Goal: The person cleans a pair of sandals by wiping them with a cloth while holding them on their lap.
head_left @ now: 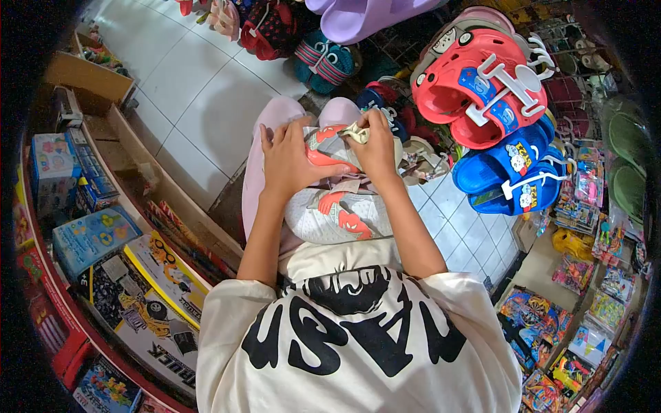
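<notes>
The shoe, a small white one with red spider-figure print, sits in front of you above your knees, toe pointing left, with a paper wad at its mouth. Your left hand is wrapped over the top of the shoe, fingers closed around it. Your right hand pinches the paper wad where it meets the opening. Whether the paper is going in or coming out cannot be told from here, but the step in hand looks like working that stuffing at the shoe's mouth.

The next move calls for a steady left-hand hold while the right hand keeps the wad bunched, so that it passes the opening without tearing. The second shoe of the pair lies loose on your lap, just below your wrists, so keep your forearms from nudging it off. Red clogs and blue clogs hang close on your right, and toy boxes line the shelf on your left.
</notes>
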Motion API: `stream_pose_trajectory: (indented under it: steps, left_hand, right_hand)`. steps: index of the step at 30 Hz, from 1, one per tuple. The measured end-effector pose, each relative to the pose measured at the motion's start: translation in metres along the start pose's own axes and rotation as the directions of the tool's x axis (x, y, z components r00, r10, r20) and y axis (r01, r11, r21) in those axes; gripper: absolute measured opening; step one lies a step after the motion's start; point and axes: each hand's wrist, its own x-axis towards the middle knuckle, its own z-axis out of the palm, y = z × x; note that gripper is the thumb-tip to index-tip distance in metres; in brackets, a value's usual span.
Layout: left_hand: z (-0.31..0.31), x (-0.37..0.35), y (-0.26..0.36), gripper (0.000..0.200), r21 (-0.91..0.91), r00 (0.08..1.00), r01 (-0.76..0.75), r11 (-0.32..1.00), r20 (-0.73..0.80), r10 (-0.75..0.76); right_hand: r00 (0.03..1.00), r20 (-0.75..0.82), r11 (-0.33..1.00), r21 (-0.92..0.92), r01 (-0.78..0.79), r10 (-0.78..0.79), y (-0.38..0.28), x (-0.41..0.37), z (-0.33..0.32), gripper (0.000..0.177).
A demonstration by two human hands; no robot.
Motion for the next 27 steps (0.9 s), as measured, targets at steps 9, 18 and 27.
stream_pose_trajectory:
  steps: [9,18,27]
  left_hand:
    - [-0.002,-0.003,-0.006,0.11,-0.012,0.999,-0.024,1.0,-0.042,0.024]
    - [-0.005,0.0,-0.004,0.104,-0.02,0.998,-0.048,0.999,-0.044,0.047]
    - [-0.002,-0.001,-0.003,0.102,0.036,0.994,-0.073,0.997,-0.073,0.075]
  right_hand:
    - [0.989,0.078,0.991,0.069,0.119,-0.124,0.009,-0.011,-0.048,0.019]
    - [0.963,-0.235,0.982,0.102,0.159,-0.131,-0.01,-0.021,-0.063,0.019]
    - [0.891,0.242,0.91,-0.065,0.41,-0.384,-0.003,-0.011,-0.018,0.032]
